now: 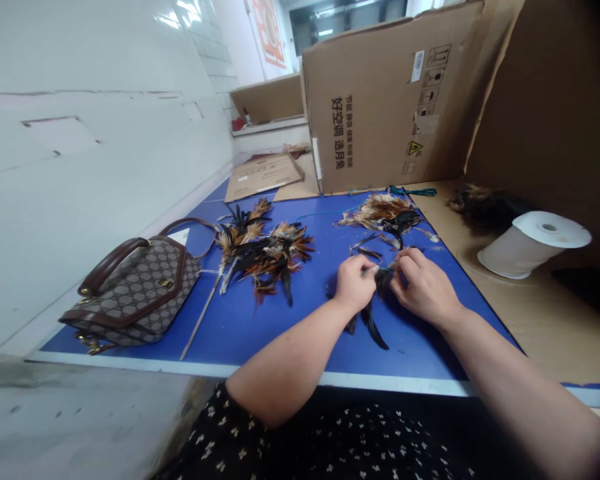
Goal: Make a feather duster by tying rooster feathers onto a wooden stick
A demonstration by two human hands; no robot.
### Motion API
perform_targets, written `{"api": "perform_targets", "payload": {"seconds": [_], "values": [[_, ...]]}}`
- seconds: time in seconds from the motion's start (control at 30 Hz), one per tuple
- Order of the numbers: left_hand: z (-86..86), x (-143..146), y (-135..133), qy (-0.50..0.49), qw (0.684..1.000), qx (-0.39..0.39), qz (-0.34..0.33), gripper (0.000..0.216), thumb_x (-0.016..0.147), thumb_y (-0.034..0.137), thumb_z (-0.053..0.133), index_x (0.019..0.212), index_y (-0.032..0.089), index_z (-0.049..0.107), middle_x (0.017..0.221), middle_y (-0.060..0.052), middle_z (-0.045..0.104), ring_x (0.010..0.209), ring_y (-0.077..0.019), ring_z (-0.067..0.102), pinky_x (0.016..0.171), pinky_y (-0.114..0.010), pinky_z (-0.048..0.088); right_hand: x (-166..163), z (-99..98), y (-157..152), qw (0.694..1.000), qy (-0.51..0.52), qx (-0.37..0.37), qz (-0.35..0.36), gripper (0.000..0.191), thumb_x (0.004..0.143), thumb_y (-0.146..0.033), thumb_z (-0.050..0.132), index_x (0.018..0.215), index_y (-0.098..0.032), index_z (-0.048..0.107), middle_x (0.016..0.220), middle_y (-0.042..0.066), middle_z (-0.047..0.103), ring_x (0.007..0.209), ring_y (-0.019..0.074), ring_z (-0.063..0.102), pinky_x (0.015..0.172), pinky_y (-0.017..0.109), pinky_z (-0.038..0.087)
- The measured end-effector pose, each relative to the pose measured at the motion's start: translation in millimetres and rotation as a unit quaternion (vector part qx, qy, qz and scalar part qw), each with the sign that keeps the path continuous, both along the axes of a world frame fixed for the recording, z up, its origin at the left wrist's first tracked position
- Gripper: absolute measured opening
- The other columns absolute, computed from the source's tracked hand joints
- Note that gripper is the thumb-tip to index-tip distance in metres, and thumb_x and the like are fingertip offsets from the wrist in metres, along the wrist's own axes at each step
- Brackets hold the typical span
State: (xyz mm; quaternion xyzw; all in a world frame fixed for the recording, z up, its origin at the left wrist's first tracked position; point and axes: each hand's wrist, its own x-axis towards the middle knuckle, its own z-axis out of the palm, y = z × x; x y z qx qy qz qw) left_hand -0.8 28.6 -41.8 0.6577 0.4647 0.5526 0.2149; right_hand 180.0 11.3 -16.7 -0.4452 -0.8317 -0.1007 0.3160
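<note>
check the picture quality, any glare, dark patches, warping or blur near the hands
All in the head view: glare strikes the top of the white wall; the cardboard panel at right sinks into deep shadow; the white spool seems to lean outward, probably wide-angle distortion; fine detail around the left hand and right hand is soft, including the dark feathers below.

I wear a black garment (380, 443) scattered with small, pale motifs, like tiny flowers or bows. My left sleeve (225, 430) carries the same print and ends near the elbow. My left forearm (300, 353) is bare below it, and so are my left hand (355, 283) and my right hand (424, 285).
</note>
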Motion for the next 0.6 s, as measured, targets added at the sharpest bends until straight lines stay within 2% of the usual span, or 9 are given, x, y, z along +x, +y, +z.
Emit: {"api": "perform_targets", "payload": {"seconds": [0.1, 0.23, 0.3, 0.37, 0.47, 0.6], "values": [[0.9, 2.2, -1.3, -0.048, 0.997, -0.053, -0.027, 0.008, 0.083, 0.018, 0.07, 0.077, 0.019, 0.065, 0.076, -0.001, 0.068, 0.072, -0.0161, 0.062, 0.073, -0.03, 0.049, -1.7, 0.7, -3.1, 0.999, 0.021, 0.001, -0.026, 0.004, 0.093, -0.023, 0.056, 0.095, -0.021, 0.058, 0.118, 0.013, 0.061, 0.09, 0.0241, 0.065, 0.071, 0.033, 0.051], [-0.4, 4.9, -3.2, -0.142, 0.967, -0.164, -0.13, 0.012, 0.088, 0.03, 0.068, 0.088, 0.019, 0.063, 0.069, 0.002, 0.064, 0.059, -0.0127, 0.059, 0.062, -0.026, 0.047, 0.1, -0.7, -3.3, 0.998, 0.053, -0.011, -0.019, 0.005, 0.092, -0.026, 0.058, 0.093, -0.022, 0.062, 0.115, 0.011, 0.06, 0.086, 0.0215, 0.064, 0.069, 0.031, 0.05], [-1.9, 5.9, -3.1, -0.148, 0.963, -0.165, -0.155, 0.011, 0.086, 0.028, 0.069, 0.088, 0.018, 0.063, 0.069, 0.001, 0.064, 0.059, -0.0123, 0.059, 0.061, -0.026, 0.047, 0.7, -2.3, -2.5, 0.996, 0.082, -0.021, -0.003, 0.004, 0.09, -0.025, 0.06, 0.092, -0.022, 0.063, 0.113, 0.009, 0.06, 0.08, 0.0188, 0.063, 0.069, 0.03, 0.05], [-3.0, 6.3, -1.9, -0.111, 0.977, -0.113, -0.143, 0.008, 0.083, 0.023, 0.07, 0.082, 0.018, 0.064, 0.076, -0.002, 0.067, 0.068, -0.0138, 0.062, 0.068, -0.027, 0.049, -0.3, -3.7, -2.1, 0.992, 0.119, -0.031, 0.012, 0.003, 0.088, -0.023, 0.062, 0.091, -0.023, 0.064, 0.109, 0.007, 0.061, 0.072, 0.0159, 0.059, 0.067, 0.03, 0.049], [-2.7, 5.7, 0.1, -0.037, 0.995, 0.001, -0.092, 0.011, 0.082, 0.017, 0.068, 0.073, 0.018, 0.061, 0.079, -0.003, 0.066, 0.077, -0.0164, 0.062, 0.076, -0.031, 0.051, -4.2, -4.4, -1.6, 0.982, 0.177, -0.054, 0.044, 0.004, 0.084, -0.019, 0.064, 0.087, -0.022, 0.063, 0.103, 0.005, 0.06, 0.064, 0.0134, 0.055, 0.063, 0.03, 0.048], [1.3, 5.8, -2.0, 0.072, 0.985, 0.135, -0.078, 0.017, 0.081, 0.006, 0.058, 0.074, 0.021, 0.053, 0.082, -0.005, 0.059, 0.083, -0.0197, 0.058, 0.078, -0.034, 0.051, -8.0, -3.7, 1.2, 0.968, 0.228, -0.084, 0.068, 0.008, 0.078, -0.016, 0.063, 0.079, -0.022, 0.059, 0.085, 0.004, 0.059, 0.07, 0.0173, 0.056, 0.066, 0.031, 0.047]]}}
